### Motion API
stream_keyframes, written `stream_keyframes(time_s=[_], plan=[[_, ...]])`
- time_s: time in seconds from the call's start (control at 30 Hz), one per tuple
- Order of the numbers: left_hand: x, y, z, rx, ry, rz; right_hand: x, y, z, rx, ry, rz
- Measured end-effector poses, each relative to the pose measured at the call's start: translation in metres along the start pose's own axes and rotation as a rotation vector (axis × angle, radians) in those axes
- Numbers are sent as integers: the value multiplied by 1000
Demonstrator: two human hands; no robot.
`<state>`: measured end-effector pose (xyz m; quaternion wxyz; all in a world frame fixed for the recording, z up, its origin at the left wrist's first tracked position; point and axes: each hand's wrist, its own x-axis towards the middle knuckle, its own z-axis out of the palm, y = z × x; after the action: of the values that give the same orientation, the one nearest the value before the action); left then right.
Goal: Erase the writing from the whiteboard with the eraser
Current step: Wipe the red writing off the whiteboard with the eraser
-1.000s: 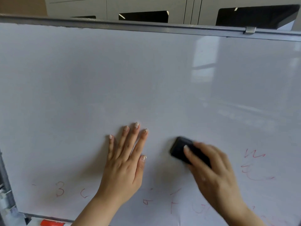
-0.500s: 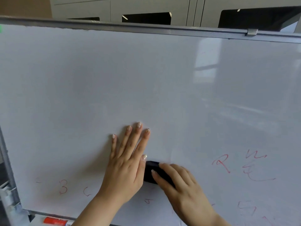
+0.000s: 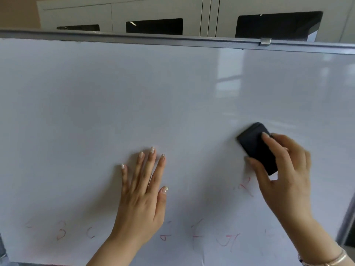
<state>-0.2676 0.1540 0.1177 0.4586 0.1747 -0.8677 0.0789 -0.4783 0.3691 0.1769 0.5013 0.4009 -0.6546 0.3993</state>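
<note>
A large whiteboard (image 3: 172, 96) fills the view. My right hand (image 3: 284, 175) grips a black eraser (image 3: 256, 146) and presses it flat against the board at the right, tilted up to the left. Just below the eraser are smeared red marks (image 3: 245, 187). Faint red writing (image 3: 61, 232) runs along the board's bottom, with more letters (image 3: 226, 240) to the right. My left hand (image 3: 143, 191) lies flat on the board at lower centre, fingers spread, holding nothing.
The board's metal top rail (image 3: 172, 38) carries a small clip (image 3: 265, 41). Its right frame edge (image 3: 345, 221) shows at the lower right. Grey cabinets (image 3: 153, 14) with dark openings stand behind the board.
My right hand swept the eraser from beside my left thumb up and to the right. Red marks at the right are now smeared or gone. My left hand stayed flat on the board.
</note>
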Motion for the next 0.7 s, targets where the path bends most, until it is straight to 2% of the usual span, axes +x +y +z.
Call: stream_keyframes(time_s=[0.1, 0.2, 0.33, 0.47, 0.7], plan=[[4, 13, 5, 9, -14, 65, 5, 14, -10, 0, 9, 55], [12, 27, 8, 20, -30, 128, -5, 17, -10, 5, -3, 34], [22, 46, 14, 43, -56, 181, -36, 15, 2, 8, -87, -107], [24, 55, 19, 87, -80, 163, -82, 9, 15, 12, -192, -264], [24, 53, 20, 107, -75, 178, -104, 12, 16, -21, -247, -315]])
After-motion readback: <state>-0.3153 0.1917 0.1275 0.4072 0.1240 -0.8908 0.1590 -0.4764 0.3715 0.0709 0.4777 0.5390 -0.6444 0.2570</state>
